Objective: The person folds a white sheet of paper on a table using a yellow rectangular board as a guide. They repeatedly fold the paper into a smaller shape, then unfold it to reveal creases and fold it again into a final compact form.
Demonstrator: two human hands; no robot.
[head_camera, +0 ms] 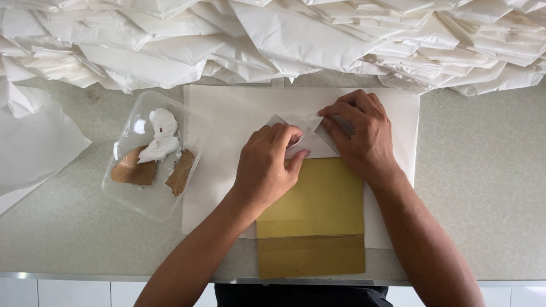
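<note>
Head view: near the bench's front edge, mid-bench, a thin white paper sheet (296,122) was folded over a stiff gold card (313,199). Left hand (264,167) and right hand (358,133) grips were pinched together on the folded corners. The paper was judged light, creasable, tearable, best held at the edges. A clear plastic tray (151,199) of white paste sat left.

A pale speckled countertop (483,187) carries everything. Along its far edge lies a heap of folded white paper pieces (296,34). At the left edge lies a loose white sheet (34,142). A clear plastic tray (149,200) sits left of centre, just beside a large white paper sheet (227,131) spread flat in the middle.
</note>
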